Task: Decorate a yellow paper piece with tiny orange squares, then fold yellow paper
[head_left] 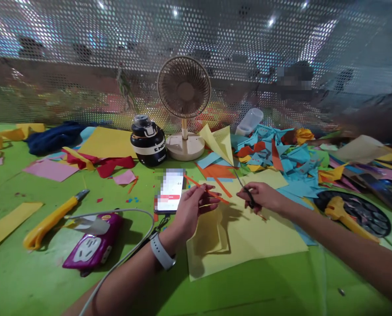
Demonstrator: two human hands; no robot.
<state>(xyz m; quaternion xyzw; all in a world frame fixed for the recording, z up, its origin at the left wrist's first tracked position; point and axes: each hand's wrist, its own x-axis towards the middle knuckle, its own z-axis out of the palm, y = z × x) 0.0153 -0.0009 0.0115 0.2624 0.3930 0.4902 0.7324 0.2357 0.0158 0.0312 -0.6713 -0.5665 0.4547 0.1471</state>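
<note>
My left hand [196, 204], with a pale watch on its wrist, holds a thin orange strip [220, 198] between thumb and fingers. To its right, my right hand [257, 197] is closed around the dark handles of small scissors [247, 191], whose blades point up and to the left. Both hands are over pale yellow paper sheets [264, 237], with a gap between them. A lit phone [171, 193] lies just left of my left hand. Wider orange strips [217, 175] lie beyond the hands.
A fan [185, 87] and a black bottle [148, 142] stand behind the phone. On the left are a purple power socket [93, 243], its cable and a yellow-handled tool [54, 219]. Blue paper scraps [291, 153] and a round black tray [376, 215] lie on the right.
</note>
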